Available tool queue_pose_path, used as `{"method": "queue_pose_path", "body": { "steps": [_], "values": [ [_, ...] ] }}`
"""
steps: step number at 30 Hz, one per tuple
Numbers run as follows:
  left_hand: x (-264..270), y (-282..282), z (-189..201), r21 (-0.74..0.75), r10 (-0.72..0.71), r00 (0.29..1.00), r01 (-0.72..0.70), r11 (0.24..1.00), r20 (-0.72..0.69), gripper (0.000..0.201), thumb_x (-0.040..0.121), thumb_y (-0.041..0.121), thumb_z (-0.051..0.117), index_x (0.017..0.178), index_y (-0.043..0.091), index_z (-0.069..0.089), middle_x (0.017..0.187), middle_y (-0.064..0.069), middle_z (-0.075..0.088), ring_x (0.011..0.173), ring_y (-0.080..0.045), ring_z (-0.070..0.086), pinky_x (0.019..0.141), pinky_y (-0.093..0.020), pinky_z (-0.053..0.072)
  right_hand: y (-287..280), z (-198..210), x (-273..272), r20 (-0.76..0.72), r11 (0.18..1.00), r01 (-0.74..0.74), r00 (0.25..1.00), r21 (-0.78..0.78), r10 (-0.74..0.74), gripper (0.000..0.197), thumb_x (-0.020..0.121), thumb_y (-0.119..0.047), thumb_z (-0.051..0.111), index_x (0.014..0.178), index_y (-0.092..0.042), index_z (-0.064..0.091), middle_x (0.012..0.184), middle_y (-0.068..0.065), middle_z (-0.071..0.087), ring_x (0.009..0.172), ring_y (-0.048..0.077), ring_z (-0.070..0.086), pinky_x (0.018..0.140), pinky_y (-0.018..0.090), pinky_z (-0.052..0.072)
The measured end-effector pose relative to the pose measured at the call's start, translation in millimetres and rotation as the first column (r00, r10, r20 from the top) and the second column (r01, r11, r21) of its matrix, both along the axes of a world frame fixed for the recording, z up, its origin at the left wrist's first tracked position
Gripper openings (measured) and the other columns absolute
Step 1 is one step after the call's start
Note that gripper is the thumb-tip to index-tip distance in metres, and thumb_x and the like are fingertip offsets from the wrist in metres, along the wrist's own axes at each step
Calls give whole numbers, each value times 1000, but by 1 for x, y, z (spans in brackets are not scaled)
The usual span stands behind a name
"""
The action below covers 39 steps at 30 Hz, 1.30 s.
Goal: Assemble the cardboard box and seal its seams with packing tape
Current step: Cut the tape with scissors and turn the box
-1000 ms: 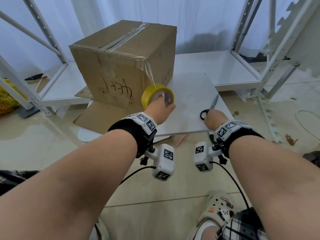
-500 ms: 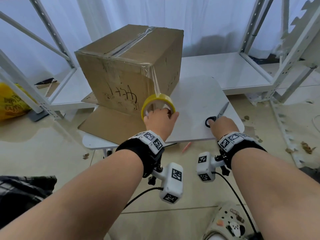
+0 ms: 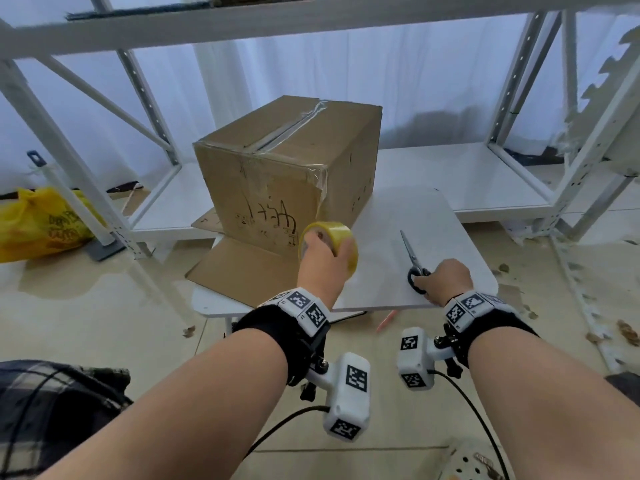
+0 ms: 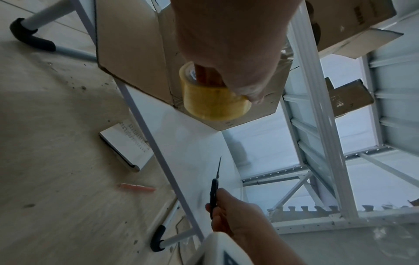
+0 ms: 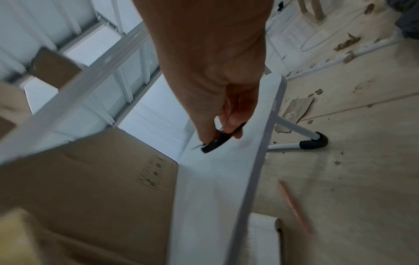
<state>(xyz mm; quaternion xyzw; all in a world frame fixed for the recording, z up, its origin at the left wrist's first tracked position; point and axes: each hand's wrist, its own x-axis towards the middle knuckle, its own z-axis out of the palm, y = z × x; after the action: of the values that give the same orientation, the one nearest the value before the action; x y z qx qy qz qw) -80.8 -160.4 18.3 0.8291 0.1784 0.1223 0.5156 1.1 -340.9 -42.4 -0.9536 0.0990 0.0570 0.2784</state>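
Note:
A brown cardboard box (image 3: 287, 174) stands on the small white table (image 3: 450, 216), with clear tape along its top seam and over its front edge. My left hand (image 3: 325, 244) grips a yellowish roll of packing tape (image 3: 341, 237) just in front of the box's right front corner. A clear strip (image 3: 323, 188) runs from that corner down to the roll. In the left wrist view my fingers reach through the roll (image 4: 213, 102). My right hand (image 3: 436, 278) grips the black handles of the scissors (image 3: 410, 252), blades pointing away from me. The right wrist view shows the same hold on the scissors (image 5: 215, 140).
A flat cardboard sheet (image 3: 235, 268) lies under the box and overhangs the table's left front. White metal shelving (image 3: 467, 174) surrounds the table at the back and sides. A yellow bag (image 3: 38, 220) sits on the floor at left, an orange pen (image 3: 385, 320) under the table edge.
My head has tilted up, so the shelf above now shows. The left hand has drawn the roll a little away from the box. The right hand has turned the scissors' blades leftward.

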Motion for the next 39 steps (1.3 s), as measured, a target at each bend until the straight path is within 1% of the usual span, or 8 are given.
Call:
{"method": "queue_pose_path", "body": {
  "steps": [3,6,11,15,19,22,28,39],
  "values": [
    [-5,5,11,-103,62,998,-60,993,18,61,91,34,59,133,8,23,105,-2,49,102,-25,55,80,-30,42,0,20,-4,-7,953,12,1000,303,-11,31,81,-8,65,57,-1,48,53,6,40,53,23,42,55,29,34],
    [-6,9,22,-181,58,998,-63,981,-30,75,92,36,57,148,14,12,137,-10,44,122,-28,47,96,-34,41,5,49,-12,5,878,-69,997,473,75,6,82,5,58,80,1,62,67,8,43,56,21,36,54,30,32],
    [4,11,29,-310,-61,990,19,951,-127,60,95,36,48,146,12,25,136,-14,44,116,-32,49,100,-50,44,3,92,-20,59,906,-337,941,257,334,11,80,5,62,91,7,61,89,22,63,66,25,50,56,30,43],
    [11,10,24,-327,-77,982,17,945,-172,58,91,30,56,140,12,31,128,-13,47,113,-34,51,97,-50,46,2,125,-24,-85,883,-470,879,4,469,38,82,-39,72,90,-3,63,86,10,61,73,22,56,63,25,46],
    [14,13,23,-352,-75,981,9,936,-176,53,91,23,58,137,11,35,122,-14,49,109,-35,54,91,-50,50,2,141,-13,-244,844,-512,849,-162,468,75,71,-70,64,100,0,66,95,11,64,99,27,61,91,35,50],
    [16,17,24,-369,-65,984,-1,929,-167,48,90,18,58,134,15,38,121,-15,50,108,-36,55,84,-46,54,4,152,-9,-252,822,-524,846,-225,470,72,71,-69,64,100,-4,66,88,6,61,93,24,59,82,33,47],
    [18,19,20,-440,-43,988,-27,898,-148,40,89,19,56,126,23,41,118,-12,52,105,-33,54,86,-45,50,12,158,1,-291,771,-564,822,-297,489,67,71,-67,66,111,-14,63,112,4,61,106,22,57,97,40,47],
    [20,21,15,-469,38,996,-70,880,-77,21,92,25,55,112,18,51,105,-4,57,86,-20,55,83,-38,50,25,156,14,-318,741,-626,773,-244,548,62,74,-63,66,115,-17,62,113,4,62,109,21,56,96,37,48]
  ]
}}
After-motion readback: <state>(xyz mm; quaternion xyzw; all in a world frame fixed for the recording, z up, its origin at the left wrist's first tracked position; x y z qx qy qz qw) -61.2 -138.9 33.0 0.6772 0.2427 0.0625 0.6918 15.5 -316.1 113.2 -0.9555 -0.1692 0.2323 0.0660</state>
